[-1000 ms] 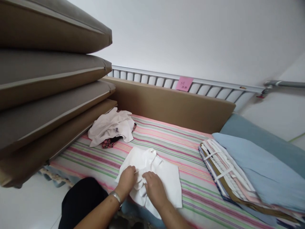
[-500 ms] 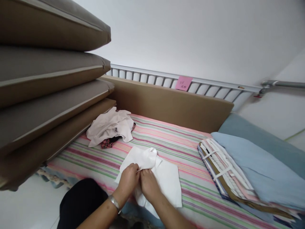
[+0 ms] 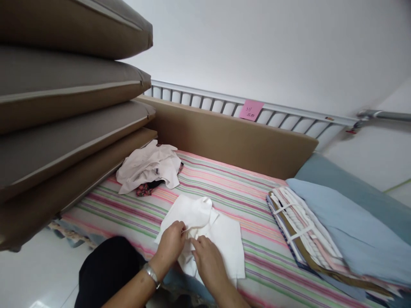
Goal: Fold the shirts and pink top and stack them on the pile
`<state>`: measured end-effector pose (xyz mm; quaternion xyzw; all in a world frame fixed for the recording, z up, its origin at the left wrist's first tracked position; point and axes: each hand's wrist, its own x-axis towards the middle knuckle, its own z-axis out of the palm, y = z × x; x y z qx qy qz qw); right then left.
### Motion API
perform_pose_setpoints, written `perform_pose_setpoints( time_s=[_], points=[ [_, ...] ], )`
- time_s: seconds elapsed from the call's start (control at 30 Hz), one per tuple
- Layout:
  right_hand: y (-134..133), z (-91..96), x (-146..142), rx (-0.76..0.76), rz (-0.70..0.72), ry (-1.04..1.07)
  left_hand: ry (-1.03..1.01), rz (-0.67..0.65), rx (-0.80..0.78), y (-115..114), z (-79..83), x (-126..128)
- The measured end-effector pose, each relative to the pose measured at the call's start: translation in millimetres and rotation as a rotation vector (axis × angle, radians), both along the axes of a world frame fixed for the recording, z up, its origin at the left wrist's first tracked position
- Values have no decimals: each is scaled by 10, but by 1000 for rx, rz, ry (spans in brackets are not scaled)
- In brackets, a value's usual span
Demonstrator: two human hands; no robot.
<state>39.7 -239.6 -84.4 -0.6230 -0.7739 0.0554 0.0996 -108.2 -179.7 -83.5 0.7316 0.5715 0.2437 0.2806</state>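
A white shirt (image 3: pixel 224 239) lies partly bunched on the striped sheet (image 3: pixel 269 265) in front of me. My left hand (image 3: pixel 173 240), with a silver bangle at its wrist, is closed in a pinch on a thin edge of the shirt near its middle. Just to the right, my right hand (image 3: pixel 207 259) bends over the same cloth, its thumb and forefinger pressed together on the fabric. A small gap separates the two hands, with white folds showing between them. The exact part of the shirt under the fingertips is hard to make out.
Brown cushions (image 3: pixel 73 102) rise in a stack at the left. A crumpled white T-shirt (image 3: pixel 150 167) lies beside them on patterned cloth. Folded fabrics tied with white straps (image 3: pixel 298 222) and a light blue cloth (image 3: pixel 346 226) lie right. A brown board (image 3: pixel 231 137) stands along the railing.
My right hand has drawn back a little to the right, away from my left hand, showing more cloth between them. The left hand keeps its pinch, and the view has shifted slightly.
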Motion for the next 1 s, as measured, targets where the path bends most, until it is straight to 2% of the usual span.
perform_pose_setpoints(
  time_s=[0.27, 0.43, 0.53, 0.7, 0.87, 0.93, 1.0],
  points=[
    [346, -12, -217, -29, -40, 249, -38, -4, 20, -16, 34, -28],
    [257, -43, -237, -20, 140, 386, -90, 0, -3, -29, -16, -45],
    [233, -105, -213, 19, 197, 340, -118, -14, 13, -54, -40, -24],
    [306, -144, -204, 61, 199, 210, -143, -22, 10, -90, -59, -4],
    [100, -117, -118, 8, 174, 197, -184, -34, -62, -152, -161, -95],
    [-63, -123, 63, 20, 156, 233, -233, -50, -82, -151, -224, -174],
    [-210, -134, 357, 69, 42, 325, -279, -38, -51, -95, -272, -278]
  ],
)
